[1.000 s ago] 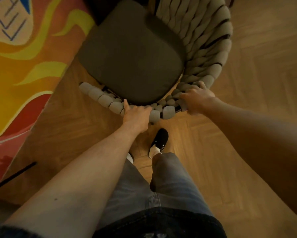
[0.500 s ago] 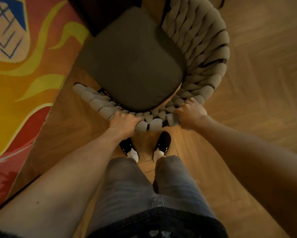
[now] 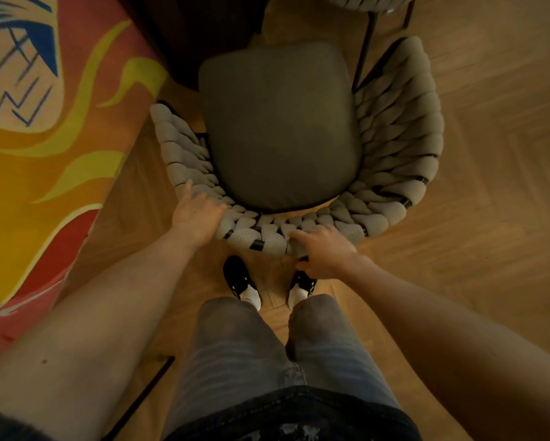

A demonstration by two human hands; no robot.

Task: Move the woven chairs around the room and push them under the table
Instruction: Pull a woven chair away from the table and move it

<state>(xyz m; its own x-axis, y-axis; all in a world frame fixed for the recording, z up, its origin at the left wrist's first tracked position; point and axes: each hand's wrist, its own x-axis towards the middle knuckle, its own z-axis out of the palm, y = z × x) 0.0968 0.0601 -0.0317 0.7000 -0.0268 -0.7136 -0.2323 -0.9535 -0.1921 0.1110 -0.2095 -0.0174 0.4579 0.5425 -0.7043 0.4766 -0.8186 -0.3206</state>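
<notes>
The left hand (image 3: 197,218) lies on the rear-left curve of the woven chair (image 3: 394,148), fingers mostly straight and pressing; the right hand (image 3: 326,249) curls over the back rim, thumb underneath, gripping it. Holding both sides of the backrest probably steers the chair straight. Its grey cushion (image 3: 280,125) points toward the dark surface (image 3: 187,33) ahead, front edge nearly beneath it, beside the bright rug (image 3: 44,154).

There was one grey woven rope chair (image 3: 394,173) with one dark olive seat cushion (image 3: 280,128). Two bare hands lay at its back rim: left (image 3: 197,214), right (image 3: 324,249). Behind it stood two black shoes (image 3: 235,275). Left of it lay one orange-and-yellow patterned rug (image 3: 38,173).
</notes>
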